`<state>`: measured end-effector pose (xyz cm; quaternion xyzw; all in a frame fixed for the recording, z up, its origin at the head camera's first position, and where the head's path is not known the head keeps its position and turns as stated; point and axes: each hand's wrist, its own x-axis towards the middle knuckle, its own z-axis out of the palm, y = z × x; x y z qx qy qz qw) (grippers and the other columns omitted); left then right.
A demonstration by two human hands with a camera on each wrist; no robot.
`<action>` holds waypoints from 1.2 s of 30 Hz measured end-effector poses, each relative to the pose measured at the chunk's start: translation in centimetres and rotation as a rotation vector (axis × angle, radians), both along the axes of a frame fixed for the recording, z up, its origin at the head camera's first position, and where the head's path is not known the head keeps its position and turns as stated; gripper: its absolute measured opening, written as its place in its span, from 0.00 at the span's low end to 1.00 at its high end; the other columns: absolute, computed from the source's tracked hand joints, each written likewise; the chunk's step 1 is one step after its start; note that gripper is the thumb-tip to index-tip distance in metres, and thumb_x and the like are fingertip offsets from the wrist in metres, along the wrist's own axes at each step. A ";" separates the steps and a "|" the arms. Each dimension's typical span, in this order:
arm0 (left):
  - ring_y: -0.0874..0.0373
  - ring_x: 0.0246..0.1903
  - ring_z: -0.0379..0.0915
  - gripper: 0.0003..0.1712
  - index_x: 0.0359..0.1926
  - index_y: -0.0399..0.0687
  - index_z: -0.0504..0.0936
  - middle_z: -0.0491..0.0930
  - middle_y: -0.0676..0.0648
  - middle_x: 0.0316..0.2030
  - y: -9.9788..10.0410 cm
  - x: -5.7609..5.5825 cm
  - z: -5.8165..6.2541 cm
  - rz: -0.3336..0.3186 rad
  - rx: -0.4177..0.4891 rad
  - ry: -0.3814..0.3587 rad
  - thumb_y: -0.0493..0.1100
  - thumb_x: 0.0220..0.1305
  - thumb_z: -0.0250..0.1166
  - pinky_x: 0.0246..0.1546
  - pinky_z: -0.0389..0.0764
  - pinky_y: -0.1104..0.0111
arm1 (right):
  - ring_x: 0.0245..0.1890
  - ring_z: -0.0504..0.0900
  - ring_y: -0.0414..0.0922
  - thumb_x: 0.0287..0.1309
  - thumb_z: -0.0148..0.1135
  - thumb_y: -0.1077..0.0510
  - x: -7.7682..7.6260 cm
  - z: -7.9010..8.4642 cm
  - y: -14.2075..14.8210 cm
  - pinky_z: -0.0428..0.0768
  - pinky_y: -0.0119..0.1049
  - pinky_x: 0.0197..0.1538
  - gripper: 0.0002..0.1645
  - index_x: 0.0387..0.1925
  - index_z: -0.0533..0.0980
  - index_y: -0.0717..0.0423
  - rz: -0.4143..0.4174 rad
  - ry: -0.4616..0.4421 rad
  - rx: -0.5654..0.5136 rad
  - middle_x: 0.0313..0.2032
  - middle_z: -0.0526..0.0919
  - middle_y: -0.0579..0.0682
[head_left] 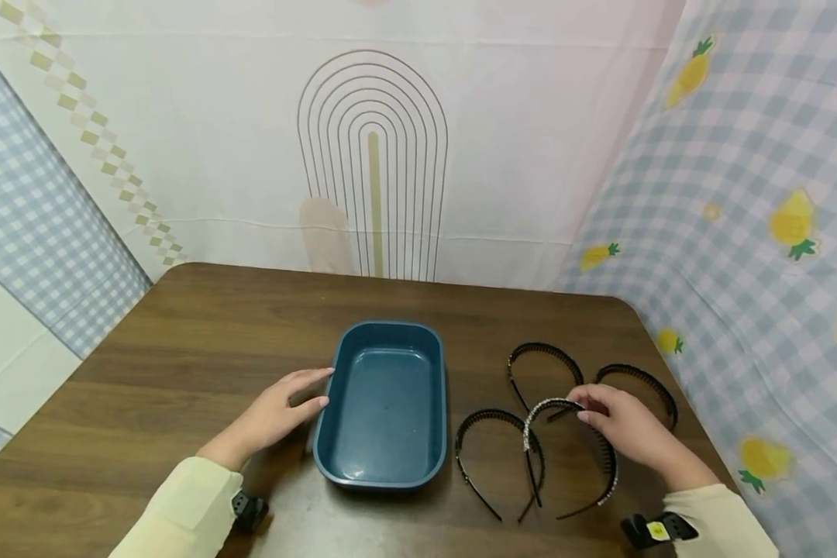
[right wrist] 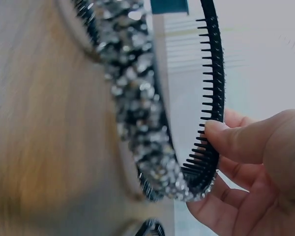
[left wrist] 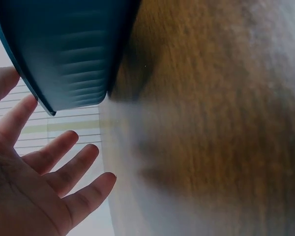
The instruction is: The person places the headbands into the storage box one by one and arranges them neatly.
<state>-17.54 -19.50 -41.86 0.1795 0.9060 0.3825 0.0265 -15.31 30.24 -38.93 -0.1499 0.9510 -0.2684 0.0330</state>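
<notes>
A black headband (head_left: 534,422) covered in silvery sparkling stones hangs from my right hand (head_left: 621,422), which pinches its toothed band between thumb and fingers. In the right wrist view the headband's stones (right wrist: 137,88) fill the middle, and my right thumb (right wrist: 231,140) presses the comb-toothed inner side. My left hand (head_left: 275,411) touches the left rim of a blue-green rectangular bin (head_left: 390,403) with its fingertips. The left wrist view shows those fingers (left wrist: 54,152) spread loosely, the nearest ones against the rim of the bin's ribbed wall (left wrist: 69,59). Nothing lies inside the bin.
Three other black headbands lie on the brown wooden table (head_left: 251,310): one at the front (head_left: 491,413), one behind it (head_left: 544,346), one at the right (head_left: 638,373). Patterned cloth (head_left: 530,155) hangs behind the table and along both sides.
</notes>
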 end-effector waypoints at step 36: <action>0.39 0.65 0.61 0.31 0.68 0.50 0.69 0.68 0.39 0.65 0.1 0.2 -0.3 0.039 0.027 -0.069 0.54 0.68 0.59 0.61 0.63 0.41 | 0.46 0.78 0.54 0.66 0.56 0.65 -5.6 3.1 -11.0 0.77 0.48 0.44 0.13 0.51 0.76 0.60 -0.088 -0.006 -0.150 0.47 0.80 0.58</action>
